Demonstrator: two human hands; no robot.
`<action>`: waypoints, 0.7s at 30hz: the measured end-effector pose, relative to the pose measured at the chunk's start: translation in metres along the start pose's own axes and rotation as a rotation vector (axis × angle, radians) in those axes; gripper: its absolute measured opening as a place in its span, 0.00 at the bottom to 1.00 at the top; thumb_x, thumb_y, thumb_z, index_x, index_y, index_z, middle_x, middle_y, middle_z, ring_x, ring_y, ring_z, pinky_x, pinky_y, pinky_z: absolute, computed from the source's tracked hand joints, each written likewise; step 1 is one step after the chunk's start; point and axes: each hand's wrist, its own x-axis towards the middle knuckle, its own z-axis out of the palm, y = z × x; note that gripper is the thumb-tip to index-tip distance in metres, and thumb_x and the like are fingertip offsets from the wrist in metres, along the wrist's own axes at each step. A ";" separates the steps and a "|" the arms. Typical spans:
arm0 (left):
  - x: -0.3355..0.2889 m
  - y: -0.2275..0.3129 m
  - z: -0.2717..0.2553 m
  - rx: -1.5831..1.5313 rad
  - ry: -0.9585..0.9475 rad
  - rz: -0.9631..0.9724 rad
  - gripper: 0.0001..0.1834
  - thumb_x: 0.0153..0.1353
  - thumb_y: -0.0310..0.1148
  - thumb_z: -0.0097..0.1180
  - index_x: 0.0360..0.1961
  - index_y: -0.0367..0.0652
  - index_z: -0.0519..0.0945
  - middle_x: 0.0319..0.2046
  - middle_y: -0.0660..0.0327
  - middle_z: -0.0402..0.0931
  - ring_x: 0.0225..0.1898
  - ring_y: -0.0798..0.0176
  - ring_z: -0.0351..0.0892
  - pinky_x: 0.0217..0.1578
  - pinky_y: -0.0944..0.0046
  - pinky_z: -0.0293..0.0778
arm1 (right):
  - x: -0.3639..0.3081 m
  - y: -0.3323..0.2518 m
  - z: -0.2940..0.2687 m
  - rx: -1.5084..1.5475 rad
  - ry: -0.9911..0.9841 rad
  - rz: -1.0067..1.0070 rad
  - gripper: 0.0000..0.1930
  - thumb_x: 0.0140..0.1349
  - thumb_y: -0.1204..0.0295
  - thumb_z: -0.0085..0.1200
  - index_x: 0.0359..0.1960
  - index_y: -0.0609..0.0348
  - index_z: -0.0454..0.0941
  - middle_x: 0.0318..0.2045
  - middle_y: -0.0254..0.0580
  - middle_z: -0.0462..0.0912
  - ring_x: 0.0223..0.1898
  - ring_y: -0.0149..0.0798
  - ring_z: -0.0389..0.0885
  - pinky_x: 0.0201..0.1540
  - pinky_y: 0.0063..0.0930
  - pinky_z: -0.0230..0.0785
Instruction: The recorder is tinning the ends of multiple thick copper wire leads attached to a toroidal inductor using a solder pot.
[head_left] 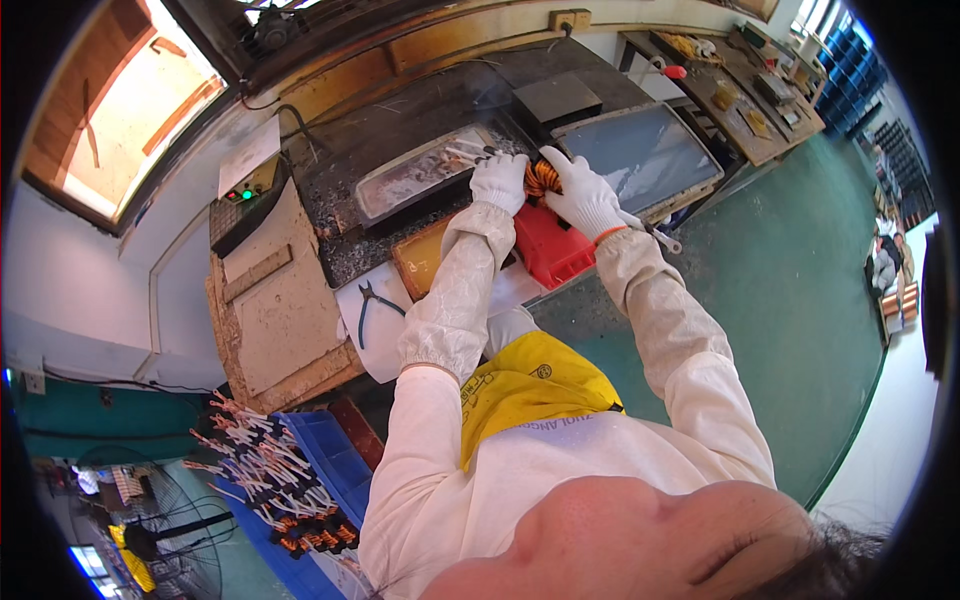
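Observation:
A coil (543, 178) of orange-copper wire, apparently ring-shaped with black parts, is held between my two white-gloved hands over the bench. My left hand (499, 183) is closed around its left side, where several white-sleeved leads (468, 153) stick out to the left. My right hand (583, 194) grips the coil from the right, its fingers wrapped over the top. The lead ends hover above or at the right end of a long metal trough (375, 197) with a silvery, crusted surface. Beneath my hands stands a red plastic box (552, 250); its inside is mostly hidden.
Cutting pliers (365, 312) lie on white paper left of my left forearm, beside an amber-filled tray (418, 258). A grey-surfaced tray (645, 150) sits at right. A control box (250, 195) with a green light stands left. A blue bin (330, 450) holds several coils, near a fan (150, 540).

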 end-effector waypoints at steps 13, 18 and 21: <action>0.005 -0.005 0.026 0.091 0.046 -0.039 0.08 0.62 0.36 0.50 0.38 0.54 0.81 0.35 0.64 0.83 0.43 0.60 0.82 0.45 0.55 0.73 | 0.007 -0.010 -0.002 -0.090 -0.048 0.047 0.36 0.55 0.60 0.60 0.68 0.30 0.60 0.49 0.57 0.76 0.47 0.64 0.81 0.50 0.52 0.75; 0.004 0.001 0.025 0.130 0.023 -0.066 0.09 0.62 0.36 0.49 0.41 0.57 0.80 0.35 0.66 0.80 0.44 0.62 0.79 0.44 0.56 0.70 | 0.007 -0.012 -0.005 -0.141 -0.060 0.045 0.36 0.56 0.60 0.59 0.68 0.31 0.60 0.50 0.59 0.75 0.46 0.65 0.81 0.48 0.53 0.75; 0.004 -0.002 0.024 0.145 -0.001 -0.073 0.09 0.63 0.37 0.48 0.39 0.58 0.80 0.35 0.67 0.80 0.44 0.63 0.79 0.45 0.58 0.70 | 0.009 -0.018 -0.006 -0.165 -0.083 0.056 0.36 0.56 0.59 0.59 0.68 0.30 0.60 0.51 0.58 0.76 0.47 0.65 0.80 0.49 0.53 0.75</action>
